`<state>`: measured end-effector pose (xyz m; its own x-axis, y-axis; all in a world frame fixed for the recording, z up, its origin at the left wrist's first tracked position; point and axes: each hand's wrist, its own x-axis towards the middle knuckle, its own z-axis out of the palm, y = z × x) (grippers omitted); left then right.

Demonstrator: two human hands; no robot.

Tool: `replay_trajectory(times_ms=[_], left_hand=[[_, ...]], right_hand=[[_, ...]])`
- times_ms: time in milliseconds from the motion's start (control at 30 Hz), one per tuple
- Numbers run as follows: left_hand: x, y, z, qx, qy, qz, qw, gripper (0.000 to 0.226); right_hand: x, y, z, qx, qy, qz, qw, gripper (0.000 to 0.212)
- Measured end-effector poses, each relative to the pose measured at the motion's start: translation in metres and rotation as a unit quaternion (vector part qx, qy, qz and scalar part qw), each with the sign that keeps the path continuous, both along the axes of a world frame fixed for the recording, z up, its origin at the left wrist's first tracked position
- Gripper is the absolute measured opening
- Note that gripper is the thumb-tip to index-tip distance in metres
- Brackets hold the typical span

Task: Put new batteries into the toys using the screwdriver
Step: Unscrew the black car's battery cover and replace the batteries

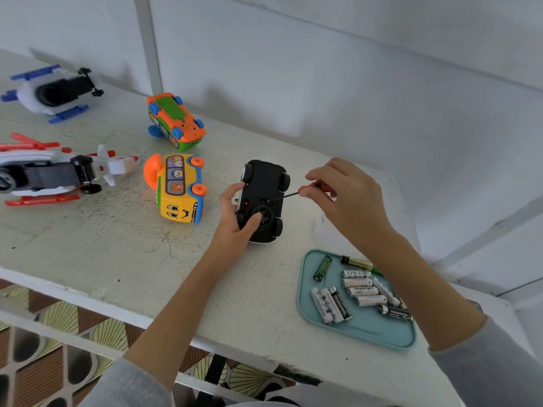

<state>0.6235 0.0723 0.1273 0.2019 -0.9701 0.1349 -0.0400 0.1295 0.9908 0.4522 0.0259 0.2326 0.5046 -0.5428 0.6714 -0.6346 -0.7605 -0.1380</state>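
Toy car [264, 198]: black, lying belly-up on the white table [88, 236].
Left hand [238, 221]: fingers curled round the car's side, thumb on its belly.
Right hand [343, 198]: fingertips pinching the red screwdriver [296, 191], whose tip touches the car's belly.
Batteries [358, 290]: lying loose in a blue tray [364, 330], near the right arm.
Other toys: yellow bus [179, 189], orange car [174, 121], two helicopters at the left.

I'm at a white-painted counter [88, 230] whose top is scuffed and flecked with small dark marks, its front edge chipped in places. Behind it runs a pale grey-white wall [323, 69] with a vertical white strip [148, 39] up it, soft shadows falling across in even daylight. Below the counter's edge I see a floor [44, 348] patterned in brown, cream and black fans.
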Motion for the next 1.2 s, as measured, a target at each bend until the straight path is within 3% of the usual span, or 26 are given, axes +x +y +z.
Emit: replay_trajectory(times_ms=[133,200,300,400,533,700,867,933,1067,1200], left_hand=[[0.0,0.0,0.0,-0.001,0.002,-0.001,1.0,0.051],[0.0,0.0,0.001,0.001,0.002,0.0,1.0,0.051],[0.0,-0.001,0.0,0.003,0.001,0.002,1.0,0.052],[0.0,0.0,-0.001,0.003,0.004,0.002,1.0,0.051],[0.0,0.0,0.0,0.0,0.005,-0.001,1.0,0.05],[0.0,0.0,0.0,-0.001,0.002,-0.001,1.0,0.051],[0.0,0.0,0.0,0.003,-0.004,0.003,1.0,0.052],[-0.001,-0.001,0.0,0.006,-0.007,0.004,1.0,0.052],[0.0,0.0,0.001,0.006,-0.009,0.007,1.0,0.052],[-0.001,0.0,0.001,0.005,-0.008,0.005,1.0,0.052]], right_hand=[[0.003,0.002,0.001,0.072,0.046,-0.058,0.995,0.03],[0.002,0.002,0.001,0.082,0.022,-0.014,0.996,0.018],[0.002,0.004,0.003,0.112,-0.001,0.03,0.993,0.023],[0.004,0.008,0.003,0.111,0.011,-0.029,0.993,0.017],[0.0,0.007,0.002,0.121,0.042,-0.103,0.986,0.028],[0.002,0.006,-0.002,0.076,-0.013,0.051,0.996,0.01],[0.005,0.01,0.001,0.119,0.022,-0.082,0.989,0.026],[0.006,0.014,0.001,0.158,0.022,-0.09,0.983,0.033],[0.01,0.019,-0.001,0.104,-0.022,0.021,0.994,0.019],[0.011,0.018,0.002,0.123,-0.019,-0.008,0.992,0.009]])
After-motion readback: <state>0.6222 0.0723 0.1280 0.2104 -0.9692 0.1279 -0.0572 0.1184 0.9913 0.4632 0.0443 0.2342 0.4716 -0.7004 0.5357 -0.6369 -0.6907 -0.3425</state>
